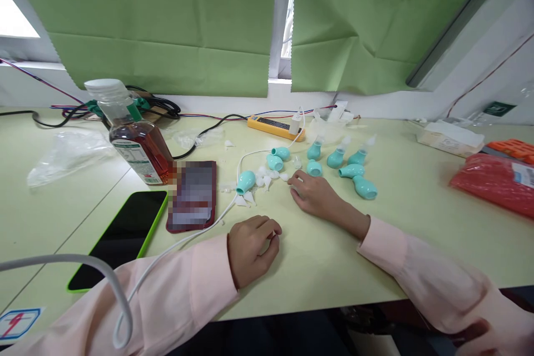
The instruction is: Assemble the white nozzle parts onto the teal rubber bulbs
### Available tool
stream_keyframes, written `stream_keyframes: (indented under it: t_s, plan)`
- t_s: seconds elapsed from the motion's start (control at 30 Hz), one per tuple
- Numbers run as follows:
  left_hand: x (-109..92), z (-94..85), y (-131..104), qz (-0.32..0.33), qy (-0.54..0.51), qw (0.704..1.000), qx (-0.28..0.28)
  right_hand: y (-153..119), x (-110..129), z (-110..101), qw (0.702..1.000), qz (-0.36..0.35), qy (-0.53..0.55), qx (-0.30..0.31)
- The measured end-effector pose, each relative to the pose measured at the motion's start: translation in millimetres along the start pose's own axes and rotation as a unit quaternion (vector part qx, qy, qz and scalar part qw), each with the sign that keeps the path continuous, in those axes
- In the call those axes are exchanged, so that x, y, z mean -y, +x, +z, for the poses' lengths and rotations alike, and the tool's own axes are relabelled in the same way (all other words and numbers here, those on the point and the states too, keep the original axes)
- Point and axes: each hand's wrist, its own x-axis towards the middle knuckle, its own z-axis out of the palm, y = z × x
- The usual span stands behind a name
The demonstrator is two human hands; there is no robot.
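My left hand [253, 249] rests on the table near its front edge, fingers curled, thumb and index tip close together; whatever they hold, if anything, is too small to make out. Farther right, my right hand [314, 194] reaches to small translucent pieces [267, 178], its fingertips bent down beside them. A teal bulb [246, 182] lies left of these pieces, with pointed clear tips [249, 197] just below it. Behind my right hand are several more teal bulbs [351, 171]. Upright bulbs [335, 157] with clear tips stand at the back.
On the left are a bottle of amber liquid [142, 150], a green-edged phone [120, 233], a red-cased phone [192, 194] and a white cable [183, 242]. A yellow power strip [271, 127] lies at the back. At the right are a tissue pack [450, 137] and a red package [494, 181].
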Motion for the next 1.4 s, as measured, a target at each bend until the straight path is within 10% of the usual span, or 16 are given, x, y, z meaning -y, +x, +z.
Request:
stream_keyframes:
  t_s: [0.27,0.53,0.7,0.83,0.9,1.0,1.17,1.4]
  plan:
    - [5,6.0,-2,0.131,0.149,0.98,-0.014,-1,6,3,0.986,-0.046,0.126,-0.1]
    - [-4,8.8,-15,0.338,0.241,0.907,-0.072,-9,-4,-37,0.998,-0.033,-0.012,0.049]
    - [1,-2.4,-8,0.303,0.296,0.901,-0.097,-13,-19,-24,0.988,-0.063,0.09,0.11]
    - [8,-18.8,7,0.095,0.384,0.918,-0.03,-9,-15,-16,0.973,-0.039,0.223,0.043]
    - [7,-32.9,11,0.013,0.395,0.916,0.072,-6,-6,-15,0.933,0.015,0.359,0.014]
    - [3,-57.8,14,-0.001,0.366,0.904,0.223,-2,11,-16,0.787,0.128,0.602,0.053]
    - [5,-79.8,10,-0.047,0.352,0.896,0.267,1,22,-20,0.575,0.213,0.781,0.115]
    - [13,-72.4,10,-0.054,0.362,0.884,0.291,-2,18,-19,0.529,0.176,0.817,0.149]
